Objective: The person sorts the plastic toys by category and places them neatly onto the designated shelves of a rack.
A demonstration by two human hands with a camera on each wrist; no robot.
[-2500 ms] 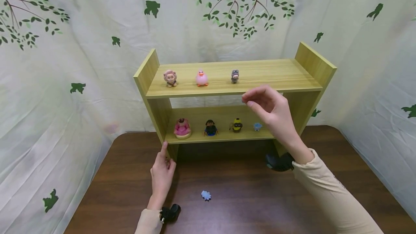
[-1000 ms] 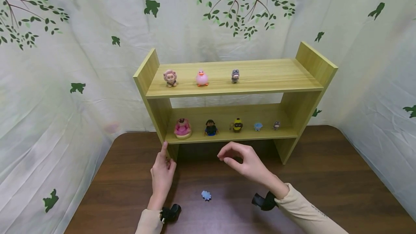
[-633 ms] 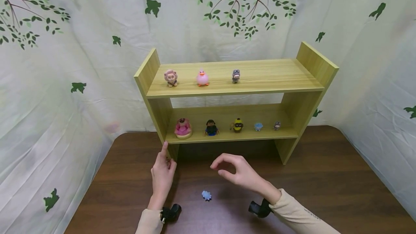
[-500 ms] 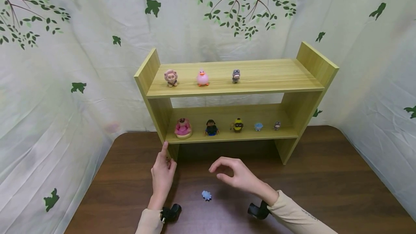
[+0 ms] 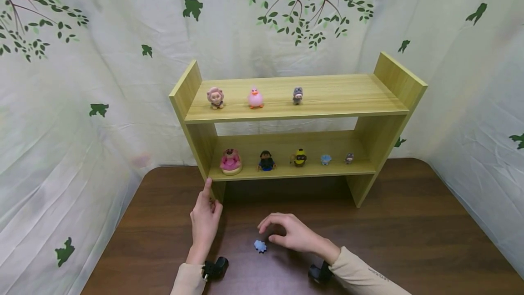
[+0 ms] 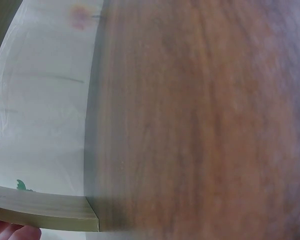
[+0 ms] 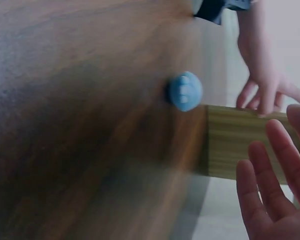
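A small light-blue figurine with a bumpy edge [image 5: 259, 246] lies on the table, also visible as a round blue shape [image 7: 185, 91] in the right wrist view. Just right of it and above the table hovers my right hand [image 5: 288, 232], thumb and fingers apart with nothing between them. My left hand [image 5: 204, 217] holds the lower left side panel of the wooden shelf [image 5: 294, 115], its index finger pointing up along the edge. In the left wrist view, fingertips [image 6: 25, 233] show beside the panel edge [image 6: 50, 220]; most of that hand is out of frame.
On the upper board stand a pink-haired figurine [image 5: 215, 98], a pink duck [image 5: 255, 98] and a grey figurine [image 5: 297, 95]. Below are a pink bear [image 5: 231, 162], a dark-haired figurine [image 5: 266, 161], a yellow one [image 5: 300, 158], a blue one [image 5: 325, 159] and a small grey one [image 5: 349, 158].
My right hand has come down from in front of the shelf to beside the blue figurine on the table. The small grey figurine on the lower board has come into sight. My left hand stays put.
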